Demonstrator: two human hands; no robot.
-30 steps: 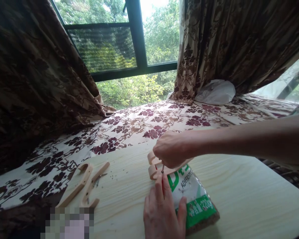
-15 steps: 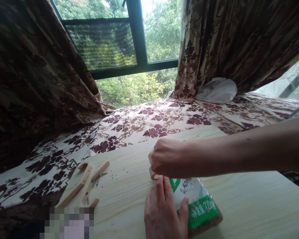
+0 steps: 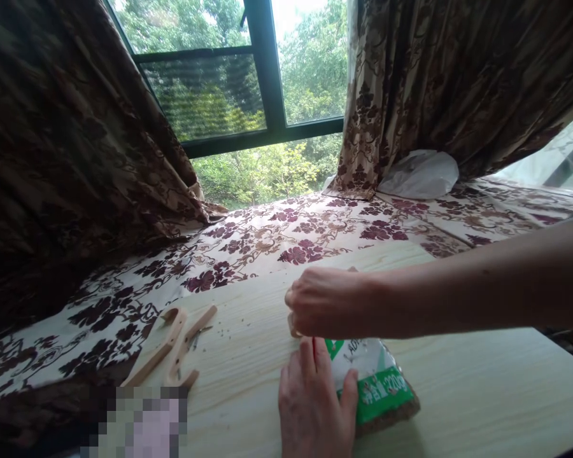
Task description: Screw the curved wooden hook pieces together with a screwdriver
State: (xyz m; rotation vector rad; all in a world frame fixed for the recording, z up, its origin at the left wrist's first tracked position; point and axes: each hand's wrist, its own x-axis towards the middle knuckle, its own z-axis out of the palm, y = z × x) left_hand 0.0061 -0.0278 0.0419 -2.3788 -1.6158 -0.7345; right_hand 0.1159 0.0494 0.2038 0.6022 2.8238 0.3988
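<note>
1. Right hand [image 3: 325, 302]: curled into a fist above the packet; its contents are hidden. One second ago a thin metal shaft showed beneath it; now the hand sits lower and covers that spot.
2. Left hand [image 3: 315, 397]: laid on the packet, thumb spread away from the fingers. A red strip [image 3: 314, 346] shows between two fingers; whether they grip it, one cannot tell.
3. Wooden piece [image 3: 293, 326]: mostly hidden under the right hand. Two curved ends were visible a second ago; only a sliver remains.
4. Packet [image 3: 384, 395]: green and white, lying on the board [image 3: 239, 388] under the left hand.
5. Wooden hooks [image 3: 170, 340] and screws [image 3: 197, 337]: on the board's left, unmoved.
</note>
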